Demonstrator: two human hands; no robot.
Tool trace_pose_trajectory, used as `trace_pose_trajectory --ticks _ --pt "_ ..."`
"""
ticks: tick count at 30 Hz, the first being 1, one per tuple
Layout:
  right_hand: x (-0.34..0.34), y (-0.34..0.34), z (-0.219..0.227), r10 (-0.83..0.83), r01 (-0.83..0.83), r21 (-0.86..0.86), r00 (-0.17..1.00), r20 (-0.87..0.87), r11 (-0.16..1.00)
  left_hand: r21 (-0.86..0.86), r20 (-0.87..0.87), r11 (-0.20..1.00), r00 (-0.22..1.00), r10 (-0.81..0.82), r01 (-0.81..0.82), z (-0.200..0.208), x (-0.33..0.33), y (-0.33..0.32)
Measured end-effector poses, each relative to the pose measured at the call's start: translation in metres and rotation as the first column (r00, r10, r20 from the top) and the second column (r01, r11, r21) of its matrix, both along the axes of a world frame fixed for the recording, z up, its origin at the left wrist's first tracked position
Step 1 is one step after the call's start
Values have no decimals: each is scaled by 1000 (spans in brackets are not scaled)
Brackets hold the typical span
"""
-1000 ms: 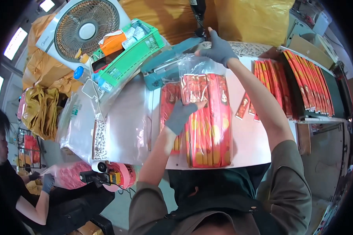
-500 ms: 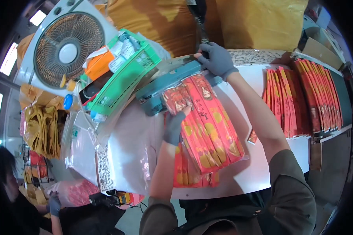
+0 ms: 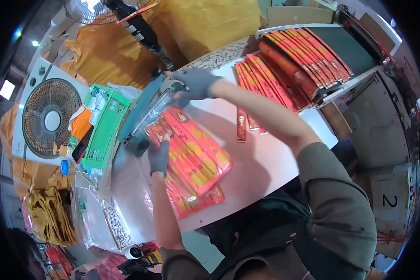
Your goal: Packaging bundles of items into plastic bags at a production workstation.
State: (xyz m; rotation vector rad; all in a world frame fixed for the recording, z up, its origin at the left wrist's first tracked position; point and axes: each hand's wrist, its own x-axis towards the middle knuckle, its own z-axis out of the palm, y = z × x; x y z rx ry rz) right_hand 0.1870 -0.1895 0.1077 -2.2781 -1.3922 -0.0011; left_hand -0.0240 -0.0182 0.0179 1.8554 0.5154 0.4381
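A clear plastic bag of long red and gold packets (image 3: 196, 154) lies slanted on the white table, its upper end against a teal bar sealer (image 3: 142, 109). My left hand (image 3: 159, 156), in a grey glove with bare fingertips, is closed on the bag's upper left side, beside some small red packets (image 3: 157, 129). My right hand (image 3: 197, 84), gloved alike, has its fingers bent around the sealer's far end, next to the bag's clear mouth; the fingertips are partly hidden. Under the bag lies another bag of red packets (image 3: 184, 207).
Rows of red packets (image 3: 308, 56) stand at the far right, with a few loose ones (image 3: 241, 126) nearby. Left of the sealer are a green basket (image 3: 105, 135) and a fan (image 3: 51, 119). A dark bottle-like object (image 3: 140, 30) rises behind. Someone's gloved hand (image 3: 92, 274) shows lower left.
My view has turned, so the table's contents sit further left. My right hand has come closer to the bag's mouth at the sealer. The left hand keeps its hold on the bag.
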Motion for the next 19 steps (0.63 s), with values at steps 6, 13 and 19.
trace_pose_trajectory --ticks 6,13,19 --pt "87 -261 12 -596 604 53 762 255 795 836 -128 546 985 114 45 44 12 -57" --pt "105 -374 -12 -766 772 33 624 156 635 95 -127 933 934 -335 347 11 117 -156" --pt "36 -259 11 -541 540 -156 840 36 827 -120 277 984 956 -93 131 -65 177 -190"
